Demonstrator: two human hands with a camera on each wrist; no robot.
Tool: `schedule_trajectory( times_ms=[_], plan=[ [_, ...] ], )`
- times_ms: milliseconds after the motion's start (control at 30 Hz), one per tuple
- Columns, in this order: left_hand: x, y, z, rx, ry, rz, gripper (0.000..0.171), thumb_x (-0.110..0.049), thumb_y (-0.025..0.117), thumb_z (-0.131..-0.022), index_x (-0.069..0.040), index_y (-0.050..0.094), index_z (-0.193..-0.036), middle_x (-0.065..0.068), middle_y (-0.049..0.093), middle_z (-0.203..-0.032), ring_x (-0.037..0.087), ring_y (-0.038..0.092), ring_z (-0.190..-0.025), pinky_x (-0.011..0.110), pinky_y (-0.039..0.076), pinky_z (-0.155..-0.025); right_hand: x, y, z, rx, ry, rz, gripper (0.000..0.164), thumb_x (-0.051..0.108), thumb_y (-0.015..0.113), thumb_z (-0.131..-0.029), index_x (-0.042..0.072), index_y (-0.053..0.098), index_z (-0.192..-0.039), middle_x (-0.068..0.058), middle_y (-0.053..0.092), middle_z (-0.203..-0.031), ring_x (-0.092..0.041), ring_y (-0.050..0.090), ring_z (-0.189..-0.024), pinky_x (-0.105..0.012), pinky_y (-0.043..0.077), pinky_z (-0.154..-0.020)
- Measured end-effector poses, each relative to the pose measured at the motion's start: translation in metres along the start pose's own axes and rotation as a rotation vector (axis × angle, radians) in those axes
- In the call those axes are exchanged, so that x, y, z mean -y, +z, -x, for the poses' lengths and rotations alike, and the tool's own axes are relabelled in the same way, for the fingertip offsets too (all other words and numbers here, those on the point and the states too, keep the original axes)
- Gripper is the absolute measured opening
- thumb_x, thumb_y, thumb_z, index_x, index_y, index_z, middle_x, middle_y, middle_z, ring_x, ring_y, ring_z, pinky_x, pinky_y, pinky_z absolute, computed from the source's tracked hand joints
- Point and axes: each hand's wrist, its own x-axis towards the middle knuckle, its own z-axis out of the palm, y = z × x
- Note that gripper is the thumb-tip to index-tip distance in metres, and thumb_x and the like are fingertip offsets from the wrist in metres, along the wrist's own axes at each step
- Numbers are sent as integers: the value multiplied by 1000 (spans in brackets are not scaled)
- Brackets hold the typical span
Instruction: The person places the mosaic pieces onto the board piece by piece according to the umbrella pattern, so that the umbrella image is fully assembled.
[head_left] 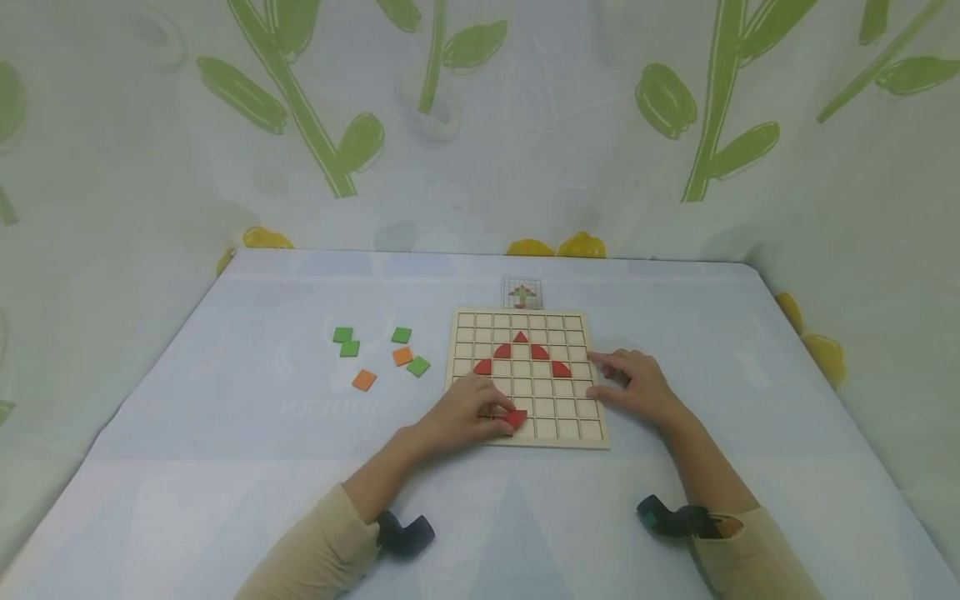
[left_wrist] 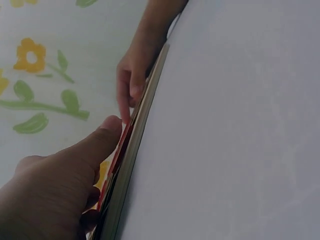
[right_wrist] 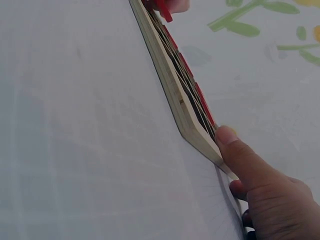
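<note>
A square wooden grid board [head_left: 522, 444] lies on the table, with a red triangle piece [head_left: 521, 337] and several red rounded pieces [head_left: 539, 352] set in its upper half. Over the lower left of the board, my left hand [head_left: 468, 410] pinches another red piece [head_left: 516, 418] between thumb and fingers. The right wrist view shows this red piece [right_wrist: 164, 10] tilted above the grid. My right hand [head_left: 636, 385] rests at the board's right edge, index finger and thumb touching it some way apart. Its thumb [right_wrist: 227, 135] lies on the rim in the right wrist view.
A small pattern card [head_left: 522, 293] lies just beyond the board's far edge. To the left are several green square tiles [head_left: 349, 349] and two orange square tiles [head_left: 364, 380]. Dark wrist straps [head_left: 405, 535] sit at both sleeves. A leaf-patterned curtain [head_left: 525, 125] closes off the back.
</note>
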Motion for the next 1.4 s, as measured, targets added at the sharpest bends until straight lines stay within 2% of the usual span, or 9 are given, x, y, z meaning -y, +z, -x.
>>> schedule_trajectory(
  times_ms=[167,433,567,800,1133,1267,1400],
  plan=[
    [-4,3,-2,-13,33,-36,24,-33,74,-80,-19,71,-100,-10,56,-83,7,45,-82,27,37,-78,-1,0,-3,0,-19,0,52,24,80,-71,7,66,-117,4,54,-80,-10,39,-73,-28,31,-65],
    [-6,5,-1,-11,-27,-66,22,-35,72,-81,-23,70,-99,-14,52,-80,7,43,-85,34,30,-87,-2,2,-7,-1,-38,-18,51,23,81,-70,6,66,-117,5,53,-79,-9,39,-72,-27,30,-65],
    [-7,5,-1,-15,-33,-68,22,-35,73,-80,-23,70,-99,-13,53,-81,8,45,-88,35,29,-87,-1,1,-8,0,-36,-16,52,23,81,-70,6,66,-117,5,53,-79,-9,39,-72,-27,30,-65],
    [-10,5,-2,-38,-4,-57,21,-34,73,-80,-23,69,-98,-11,54,-85,9,46,-92,37,29,-87,-3,-1,-5,-17,-36,-14,52,22,81,-69,5,67,-116,5,54,-79,-9,39,-73,-27,31,-65],
    [-9,11,4,-65,-3,-102,17,-33,72,-79,-24,69,-94,-12,54,-84,8,47,-91,35,30,-86,-3,2,-1,-13,-40,-40,52,21,82,-68,5,67,-115,5,55,-78,-8,39,-71,-26,31,-64],
    [-11,8,5,-82,5,-88,20,-33,73,-78,-23,70,-96,-11,55,-84,9,48,-91,34,32,-86,-2,2,0,-18,-49,-26,51,21,81,-69,5,67,-115,5,54,-77,-8,39,-71,-26,30,-64],
    [-11,4,4,-69,-2,-58,27,-33,73,-78,-21,70,-102,-10,56,-85,7,48,-88,34,33,-85,0,-1,1,-23,-53,-15,51,21,81,-69,5,67,-115,5,53,-77,-9,39,-71,-24,29,-64]
  ],
)
